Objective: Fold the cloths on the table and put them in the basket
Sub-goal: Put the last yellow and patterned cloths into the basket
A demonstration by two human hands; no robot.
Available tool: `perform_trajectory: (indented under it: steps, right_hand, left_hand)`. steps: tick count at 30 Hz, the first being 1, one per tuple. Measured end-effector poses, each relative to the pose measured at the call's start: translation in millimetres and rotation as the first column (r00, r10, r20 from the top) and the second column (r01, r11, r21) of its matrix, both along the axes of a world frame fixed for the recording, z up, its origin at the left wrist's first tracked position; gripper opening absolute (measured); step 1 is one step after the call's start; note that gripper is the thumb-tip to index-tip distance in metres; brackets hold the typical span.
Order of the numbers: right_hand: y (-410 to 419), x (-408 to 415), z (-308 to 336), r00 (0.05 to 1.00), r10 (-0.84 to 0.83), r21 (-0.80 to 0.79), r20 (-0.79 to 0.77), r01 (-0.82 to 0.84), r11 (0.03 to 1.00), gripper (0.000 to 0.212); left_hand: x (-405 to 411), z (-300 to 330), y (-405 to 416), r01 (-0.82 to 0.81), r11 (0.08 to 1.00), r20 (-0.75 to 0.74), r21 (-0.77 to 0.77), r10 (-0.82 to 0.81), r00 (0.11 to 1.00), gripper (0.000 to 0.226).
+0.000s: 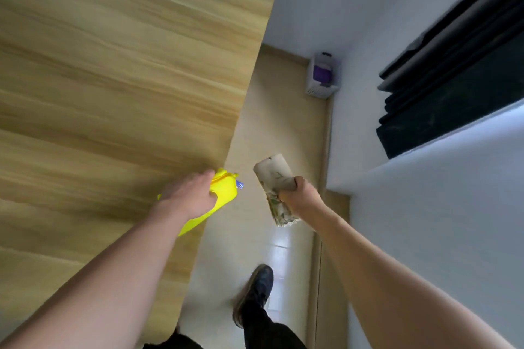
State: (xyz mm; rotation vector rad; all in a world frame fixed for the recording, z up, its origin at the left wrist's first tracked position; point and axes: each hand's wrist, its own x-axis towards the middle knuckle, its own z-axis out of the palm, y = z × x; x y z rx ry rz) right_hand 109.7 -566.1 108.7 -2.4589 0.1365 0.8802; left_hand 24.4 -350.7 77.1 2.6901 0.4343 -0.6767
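Table (113,79) to the left, basket (323,76) on the floor (272,133) well beyond its right edge, against the wall (326,3); one cloth (224,193) at the table's edge, another (276,181) right of it.

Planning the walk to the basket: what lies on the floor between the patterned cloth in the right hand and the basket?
Only bare tiled floor shows, in the head view, between the patterned cloth and the basket.

floor: pale tiles (278,127) | wall: dark curtain (459,65) | foot: black shoe (256,289)
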Motion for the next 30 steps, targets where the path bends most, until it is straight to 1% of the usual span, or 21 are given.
perform_trajectory:
  steps: [6, 10, 13, 16, 21, 26, 30]
  right_hand:
    - [-133, 42, 26, 0.992, -0.126, 0.077, 0.004, 0.125, 0.989, 0.016]
    - [-183, 66, 36, 0.976, -0.215, 0.125, 0.010, 0.213, 0.969, 0.025]
    - [-198, 85, 39, 0.968, -0.251, 0.153, 0.017, 0.246, 0.957, 0.026]
    - [-202, 111, 38, 0.962, -0.272, 0.172, 0.011, 0.266, 0.948, 0.031]
    - [-191, 165, 38, 0.958, -0.288, 0.179, 0.000, 0.283, 0.942, 0.038]
    - [-158, 243, 39, 0.948, -0.319, 0.184, 0.003, 0.313, 0.932, 0.038]
    - [-122, 310, 49, 0.937, -0.350, 0.186, -0.006, 0.345, 0.920, 0.038]
  left_hand:
    - [91, 28, -131, 0.196, 0.980, 0.080, 0.024, -0.197, 0.977, 0.040]
    - [142, 61, -190, 0.275, 0.959, 0.121, 0.068, -0.281, 0.952, 0.036]
    - [171, 74, -207, 0.268, 0.959, 0.136, 0.088, -0.279, 0.951, 0.034]
    - [198, 80, -207, 0.230, 0.968, 0.130, 0.097, -0.242, 0.962, 0.028]
    - [247, 74, -186, 0.155, 0.983, 0.104, 0.094, -0.165, 0.981, 0.027]
    - [331, 74, -149, 0.131, 0.987, 0.124, 0.096, -0.143, 0.982, 0.031]
    - [397, 80, -114, 0.103, 0.993, 0.139, 0.053, -0.109, 0.984, 0.034]
